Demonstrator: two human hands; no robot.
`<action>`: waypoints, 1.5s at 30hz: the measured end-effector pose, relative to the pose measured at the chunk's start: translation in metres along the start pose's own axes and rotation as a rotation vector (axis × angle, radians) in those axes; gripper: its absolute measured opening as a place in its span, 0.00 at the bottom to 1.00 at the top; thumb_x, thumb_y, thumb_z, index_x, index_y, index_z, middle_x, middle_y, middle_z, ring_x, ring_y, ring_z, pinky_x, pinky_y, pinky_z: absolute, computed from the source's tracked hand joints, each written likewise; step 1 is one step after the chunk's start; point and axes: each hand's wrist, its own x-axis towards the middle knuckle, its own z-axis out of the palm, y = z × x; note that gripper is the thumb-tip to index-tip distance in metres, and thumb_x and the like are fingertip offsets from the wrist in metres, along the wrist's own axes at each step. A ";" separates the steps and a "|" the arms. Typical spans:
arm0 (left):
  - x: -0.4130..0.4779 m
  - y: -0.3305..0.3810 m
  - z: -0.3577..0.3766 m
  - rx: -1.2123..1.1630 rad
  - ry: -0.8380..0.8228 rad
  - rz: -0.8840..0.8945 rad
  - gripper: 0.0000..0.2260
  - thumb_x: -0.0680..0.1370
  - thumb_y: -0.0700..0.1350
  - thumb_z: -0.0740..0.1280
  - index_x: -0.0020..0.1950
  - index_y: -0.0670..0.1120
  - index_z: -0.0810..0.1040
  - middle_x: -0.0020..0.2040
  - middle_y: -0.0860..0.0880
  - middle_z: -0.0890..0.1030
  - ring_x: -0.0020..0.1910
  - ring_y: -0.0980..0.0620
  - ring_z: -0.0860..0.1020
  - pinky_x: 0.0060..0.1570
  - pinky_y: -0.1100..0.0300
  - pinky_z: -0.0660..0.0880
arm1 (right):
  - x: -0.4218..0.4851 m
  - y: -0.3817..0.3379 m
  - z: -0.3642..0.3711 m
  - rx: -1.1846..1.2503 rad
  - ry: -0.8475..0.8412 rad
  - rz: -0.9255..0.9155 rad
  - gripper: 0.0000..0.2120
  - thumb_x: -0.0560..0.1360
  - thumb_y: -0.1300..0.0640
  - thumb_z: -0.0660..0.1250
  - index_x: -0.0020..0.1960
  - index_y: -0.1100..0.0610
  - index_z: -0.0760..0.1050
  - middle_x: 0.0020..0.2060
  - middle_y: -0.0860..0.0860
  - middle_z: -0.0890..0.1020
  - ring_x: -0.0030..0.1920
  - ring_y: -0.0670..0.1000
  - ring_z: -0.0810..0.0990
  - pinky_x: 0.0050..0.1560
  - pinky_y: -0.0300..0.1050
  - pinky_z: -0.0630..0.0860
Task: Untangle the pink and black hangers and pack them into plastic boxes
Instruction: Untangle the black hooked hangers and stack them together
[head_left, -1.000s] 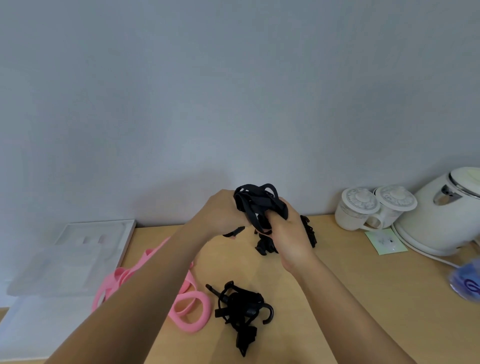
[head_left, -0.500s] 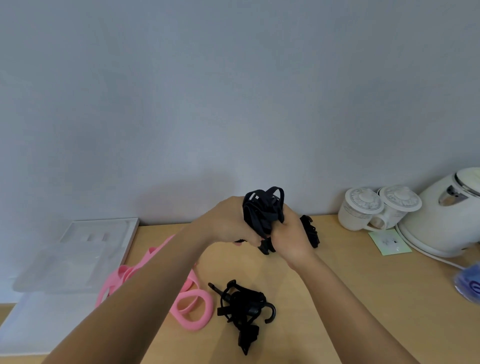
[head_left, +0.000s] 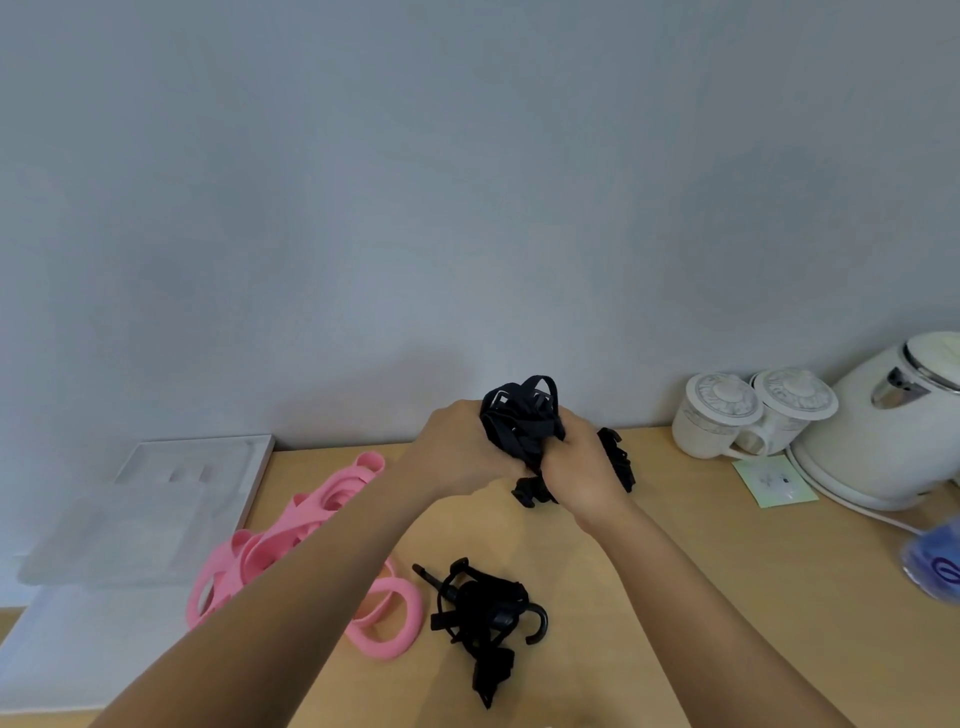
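While left hand (head_left: 462, 448), right hand (head_left: 583, 468) grip black hangers (head_left: 519, 420), over table (head_left: 727, 597)

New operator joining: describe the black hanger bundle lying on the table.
On the wooden tabletop, look front and centre. Right of the pink plastic loop hangers lies a tangled black hanger bundle. Unlike the black bundle in the left hand and right hand, it lies untouched, a curved hook jutting right.
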 end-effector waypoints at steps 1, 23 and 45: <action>0.002 -0.002 -0.001 0.033 0.005 0.003 0.10 0.68 0.44 0.71 0.35 0.47 0.70 0.31 0.51 0.74 0.33 0.50 0.73 0.30 0.63 0.69 | 0.003 0.000 -0.003 -0.030 -0.017 0.028 0.09 0.74 0.69 0.52 0.40 0.66 0.69 0.34 0.54 0.68 0.36 0.50 0.63 0.36 0.43 0.61; 0.030 -0.019 -0.040 -0.119 0.187 -0.017 0.12 0.66 0.36 0.72 0.34 0.41 0.68 0.29 0.46 0.69 0.28 0.50 0.63 0.28 0.61 0.62 | -0.017 -0.006 -0.021 0.179 -0.074 0.359 0.14 0.73 0.65 0.54 0.31 0.60 0.71 0.20 0.51 0.73 0.20 0.47 0.67 0.25 0.38 0.62; -0.054 0.035 -0.005 -0.313 -0.477 -0.004 0.12 0.68 0.33 0.70 0.36 0.45 0.69 0.20 0.52 0.68 0.18 0.55 0.62 0.23 0.63 0.58 | 0.006 0.020 -0.014 0.249 -0.281 0.158 0.15 0.79 0.73 0.48 0.57 0.84 0.65 0.44 0.73 0.78 0.53 0.58 0.79 0.44 0.41 0.73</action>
